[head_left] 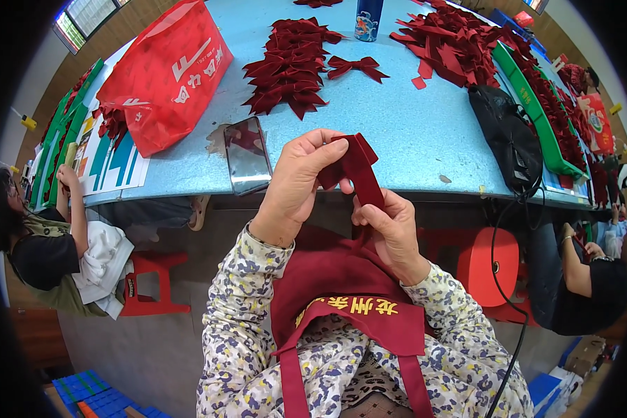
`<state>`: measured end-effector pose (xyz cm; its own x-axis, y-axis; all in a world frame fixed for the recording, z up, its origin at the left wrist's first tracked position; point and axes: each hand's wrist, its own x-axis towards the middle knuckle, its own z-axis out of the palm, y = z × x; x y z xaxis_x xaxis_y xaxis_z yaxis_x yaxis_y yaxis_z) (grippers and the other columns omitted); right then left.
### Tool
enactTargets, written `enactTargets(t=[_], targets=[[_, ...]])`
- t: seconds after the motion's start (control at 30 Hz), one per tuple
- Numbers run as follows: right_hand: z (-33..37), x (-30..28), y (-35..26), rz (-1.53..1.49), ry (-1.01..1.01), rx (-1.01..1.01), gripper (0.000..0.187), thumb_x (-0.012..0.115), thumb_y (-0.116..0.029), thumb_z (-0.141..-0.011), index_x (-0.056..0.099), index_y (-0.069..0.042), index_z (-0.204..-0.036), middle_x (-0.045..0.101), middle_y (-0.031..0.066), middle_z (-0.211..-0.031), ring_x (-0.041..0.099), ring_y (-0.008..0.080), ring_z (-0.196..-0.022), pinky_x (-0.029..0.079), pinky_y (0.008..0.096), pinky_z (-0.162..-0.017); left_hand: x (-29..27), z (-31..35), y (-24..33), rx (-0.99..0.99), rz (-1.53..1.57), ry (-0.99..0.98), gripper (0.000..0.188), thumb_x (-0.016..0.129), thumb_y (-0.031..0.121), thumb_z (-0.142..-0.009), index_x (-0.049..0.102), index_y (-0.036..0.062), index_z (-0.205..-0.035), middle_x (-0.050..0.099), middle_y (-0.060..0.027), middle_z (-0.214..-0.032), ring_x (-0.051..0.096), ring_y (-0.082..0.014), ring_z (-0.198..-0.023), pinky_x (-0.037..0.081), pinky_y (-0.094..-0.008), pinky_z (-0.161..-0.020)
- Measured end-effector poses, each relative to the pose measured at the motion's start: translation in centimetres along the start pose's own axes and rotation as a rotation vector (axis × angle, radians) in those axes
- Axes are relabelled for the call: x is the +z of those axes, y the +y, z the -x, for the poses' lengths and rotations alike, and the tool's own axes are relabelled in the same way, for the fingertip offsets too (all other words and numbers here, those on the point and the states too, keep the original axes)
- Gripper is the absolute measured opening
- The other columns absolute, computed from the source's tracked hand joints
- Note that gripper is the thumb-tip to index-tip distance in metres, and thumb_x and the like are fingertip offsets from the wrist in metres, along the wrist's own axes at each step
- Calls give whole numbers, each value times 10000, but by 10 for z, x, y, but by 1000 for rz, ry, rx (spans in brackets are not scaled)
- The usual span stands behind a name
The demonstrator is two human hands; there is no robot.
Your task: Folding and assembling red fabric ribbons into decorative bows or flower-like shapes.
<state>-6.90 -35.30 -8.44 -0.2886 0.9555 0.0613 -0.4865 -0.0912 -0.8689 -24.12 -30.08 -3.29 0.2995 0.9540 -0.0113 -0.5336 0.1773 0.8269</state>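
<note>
A dark red velvet ribbon (366,182) is held up between my two hands, just off the table's near edge. My left hand (301,177) pinches its folded upper end between thumb and fingers. Lower on the strip, my right hand (390,224) grips it with the thumb pressed on top. Beyond my hands lies a finished red bow (357,68), beside rows of overlapping bows (285,70). A black smartphone (249,157) rests left of my left hand, at the table edge.
A red plastic bag (166,80) stands at left on the blue table (404,139). A ribbon heap (453,45), a blue can (368,19), a black bag (508,139) with a hanging cable, and a green tray (533,104) lie farther right. People sit on both sides; a red stool (491,268) stands right.
</note>
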Motion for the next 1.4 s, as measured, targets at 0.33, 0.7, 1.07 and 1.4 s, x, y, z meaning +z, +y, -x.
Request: enactTargets(t=[0.33,0.7,1.07,1.4], targets=[[3,11,-4,0,96,76,284,711,-58,-819,619,-11,-1084,638,20,-983,541,61,-781,456,237,-737,1,6,-3,55,-77,12,190,610,181,-913,578,14,-999,688,-85,-869,610,-111,-572,469,-203,-554],[7,5,-5,11,5,70,183,718,-33,-802,638,-34,-967,605,-15,-916,512,42,-758,419,208,-696,-5,6,-7,107,-199,-40,156,602,134,-922,582,21,-1028,684,-57,-921,634,-80,-795,478,-219,-766],[6,1,-16,601,88,-300,131,700,4,-810,574,-18,-783,528,-33,-783,456,28,-700,368,191,-624,3,3,-9,48,-63,-31,167,606,125,-919,574,14,-1040,679,-65,-934,644,-95,-812,497,-228,-781],[-3,-16,2,349,93,-116,126,721,-35,-802,596,-28,-803,580,-22,-812,505,48,-741,409,208,-682,7,-1,-18,-36,13,10,172,610,124,-914,576,19,-1046,668,-59,-961,641,-105,-850,501,-239,-796]])
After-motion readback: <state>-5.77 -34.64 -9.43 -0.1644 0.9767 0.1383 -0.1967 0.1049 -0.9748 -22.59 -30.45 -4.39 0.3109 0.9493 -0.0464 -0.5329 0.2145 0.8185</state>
